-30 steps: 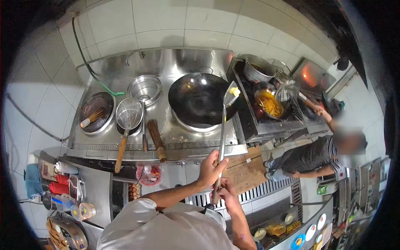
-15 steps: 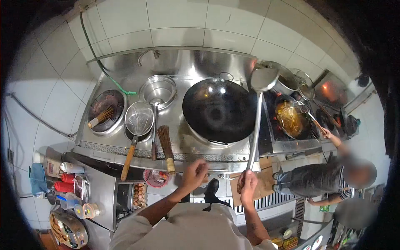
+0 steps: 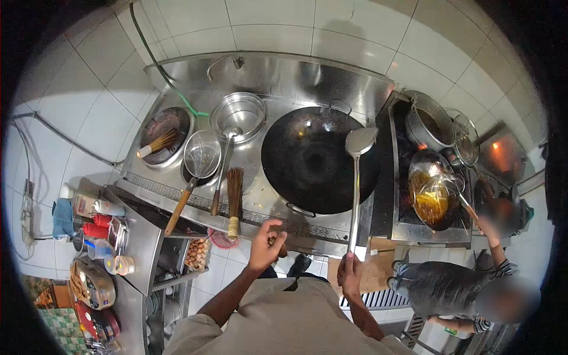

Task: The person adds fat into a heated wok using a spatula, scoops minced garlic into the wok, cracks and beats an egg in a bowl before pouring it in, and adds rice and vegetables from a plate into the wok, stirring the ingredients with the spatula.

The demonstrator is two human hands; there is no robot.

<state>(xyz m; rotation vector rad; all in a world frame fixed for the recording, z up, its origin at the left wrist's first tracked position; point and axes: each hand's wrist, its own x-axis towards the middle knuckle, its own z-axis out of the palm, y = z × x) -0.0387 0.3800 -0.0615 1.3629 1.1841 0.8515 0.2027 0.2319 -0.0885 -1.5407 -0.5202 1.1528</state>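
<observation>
My right hand (image 3: 350, 273) grips the end of a long metal handle, part of a wok spatula (image 3: 361, 142) whose broad blade is over the right side of a large black wok (image 3: 313, 163). From this view I cannot tell whether the blade touches the wok. The wok has two loop handles and sits on the steel range. In front of the range, my left hand (image 3: 267, 245) is raised with fingers loosely bent and apart, holding nothing visible. Just beyond it lies a bamboo wok brush (image 3: 234, 198).
Left of the wok are a ladle (image 3: 219, 180), a wooden-handled strainer (image 3: 202, 155), a steel bowl (image 3: 238, 115) and another brush (image 3: 158, 142). At right, a co-worker (image 3: 441, 284) tends a wok of yellow food (image 3: 431, 198) near a pot (image 3: 431, 121). Eggs (image 3: 196, 254) sit lower left.
The spatula's blade has come down and left, from beside the pot to over the wok. My left hand has opened somewhat. The whole view has turned and shifted slightly.
</observation>
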